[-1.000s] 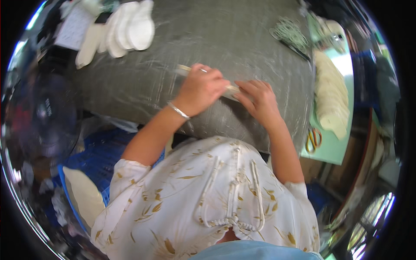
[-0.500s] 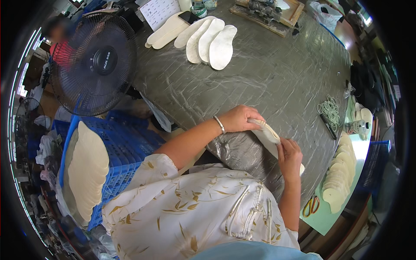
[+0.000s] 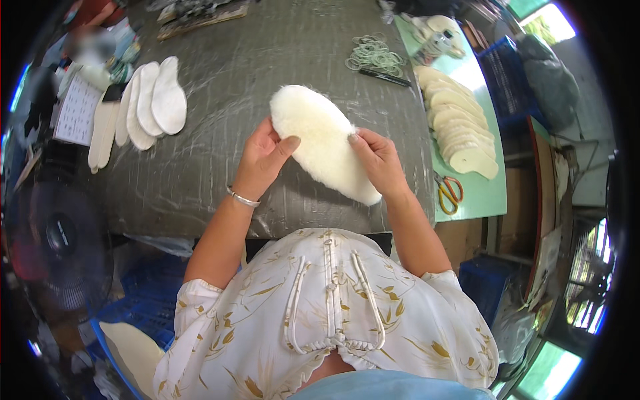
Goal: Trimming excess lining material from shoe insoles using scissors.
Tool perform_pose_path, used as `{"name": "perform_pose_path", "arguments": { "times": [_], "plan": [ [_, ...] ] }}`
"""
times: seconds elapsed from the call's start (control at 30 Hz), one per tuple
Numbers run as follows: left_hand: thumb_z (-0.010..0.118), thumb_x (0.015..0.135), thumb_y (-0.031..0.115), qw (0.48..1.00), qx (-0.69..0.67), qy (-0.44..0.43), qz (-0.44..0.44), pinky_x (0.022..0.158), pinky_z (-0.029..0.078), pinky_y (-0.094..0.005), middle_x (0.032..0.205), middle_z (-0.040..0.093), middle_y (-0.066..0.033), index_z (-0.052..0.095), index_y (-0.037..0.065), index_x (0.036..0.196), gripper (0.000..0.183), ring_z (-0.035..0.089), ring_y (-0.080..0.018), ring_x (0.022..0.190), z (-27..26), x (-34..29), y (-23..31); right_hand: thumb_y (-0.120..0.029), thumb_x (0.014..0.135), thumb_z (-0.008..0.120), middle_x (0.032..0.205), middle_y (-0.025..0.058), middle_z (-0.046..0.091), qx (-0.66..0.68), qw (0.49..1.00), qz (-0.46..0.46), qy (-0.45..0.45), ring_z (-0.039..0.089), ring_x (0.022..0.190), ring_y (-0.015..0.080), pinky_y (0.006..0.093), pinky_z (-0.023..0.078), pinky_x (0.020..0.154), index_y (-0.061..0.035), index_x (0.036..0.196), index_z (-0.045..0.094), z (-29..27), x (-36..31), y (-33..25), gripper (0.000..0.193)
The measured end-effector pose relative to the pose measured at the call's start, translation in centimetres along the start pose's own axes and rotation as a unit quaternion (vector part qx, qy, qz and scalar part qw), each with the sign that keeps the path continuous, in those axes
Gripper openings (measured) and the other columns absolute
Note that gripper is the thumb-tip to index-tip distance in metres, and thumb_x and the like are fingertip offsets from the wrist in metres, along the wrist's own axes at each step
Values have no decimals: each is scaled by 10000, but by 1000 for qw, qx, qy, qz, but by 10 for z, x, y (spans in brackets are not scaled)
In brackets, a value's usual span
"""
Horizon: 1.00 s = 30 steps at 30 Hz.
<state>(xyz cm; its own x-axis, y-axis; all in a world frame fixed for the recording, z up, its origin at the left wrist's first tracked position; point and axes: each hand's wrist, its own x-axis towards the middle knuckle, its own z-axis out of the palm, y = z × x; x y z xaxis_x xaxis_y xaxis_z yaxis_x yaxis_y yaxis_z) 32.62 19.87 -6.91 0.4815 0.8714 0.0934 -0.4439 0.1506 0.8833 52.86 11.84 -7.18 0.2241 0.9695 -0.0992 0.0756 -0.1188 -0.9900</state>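
Note:
A fluffy cream-white insole (image 3: 323,140) is held up above the dark table between both hands, its furry face turned upward and its length slanting from upper left to lower right. My left hand (image 3: 264,159) grips its left edge, thumb on top and fingers underneath. On the opposite edge, my right hand (image 3: 381,160) pinches it the same way, with the thumb on the fur. Several pale insoles (image 3: 169,100) lie fanned out at the left of the table, next to a paired stack (image 3: 105,130) with a dark phone on it.
Green rubber bands (image 3: 377,57) and a black pen (image 3: 385,78) lie at the far right of the table (image 3: 220,87). A green side surface holds a row of overlapping insoles (image 3: 460,123) and scissors (image 3: 448,193). A fan (image 3: 63,233) and blue crates (image 3: 143,287) stand at left.
The view has swung to the right. The insole, earlier curled between my hands near the table's edge, is now flattened out with its fur side up and held farther over the table.

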Motion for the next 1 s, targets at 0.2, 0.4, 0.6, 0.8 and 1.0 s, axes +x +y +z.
{"name": "perform_pose_path", "arguments": {
  "times": [0.2,0.4,0.6,0.8,1.0],
  "plan": [
    [602,871,-9,985,124,-120,-3,900,474,-266,1116,645,-87,603,-15,1147,276,595,-131,1026,23,1,-28,-138,945,547,988,46,669,-25,987,-141,68,575,904,96,246,454,831,-15,1132,636,-41,-28,6,240],
    [534,881,-68,961,159,-208,89,935,458,-271,1178,631,-92,585,4,1203,333,588,-139,1058,68,15,-16,-107,955,514,1072,51,648,-13,976,-203,77,564,974,110,253,441,867,-19,1161,618,-77,-39,-5,247],
    [605,870,9,961,258,-72,66,794,514,-249,1013,661,-78,614,-14,1084,215,621,-113,902,87,19,-21,-113,802,688,1305,161,495,-224,884,-336,233,487,1201,282,356,409,968,-36,1288,507,-84,-41,-13,524],
    [590,907,107,994,106,8,-25,758,567,-302,1130,582,-96,513,3,1168,292,616,-170,975,129,16,-19,-182,766,690,1288,170,505,-396,805,-368,245,498,1165,337,420,415,964,-78,1309,471,-59,-59,10,594],
    [567,938,222,969,187,-159,-28,904,459,-315,1341,454,-121,384,15,1365,509,534,-202,1118,155,18,-38,-59,916,535,931,113,636,-82,953,-158,245,615,834,152,297,482,714,-21,1165,535,-102,-80,27,252]
  ]
}}
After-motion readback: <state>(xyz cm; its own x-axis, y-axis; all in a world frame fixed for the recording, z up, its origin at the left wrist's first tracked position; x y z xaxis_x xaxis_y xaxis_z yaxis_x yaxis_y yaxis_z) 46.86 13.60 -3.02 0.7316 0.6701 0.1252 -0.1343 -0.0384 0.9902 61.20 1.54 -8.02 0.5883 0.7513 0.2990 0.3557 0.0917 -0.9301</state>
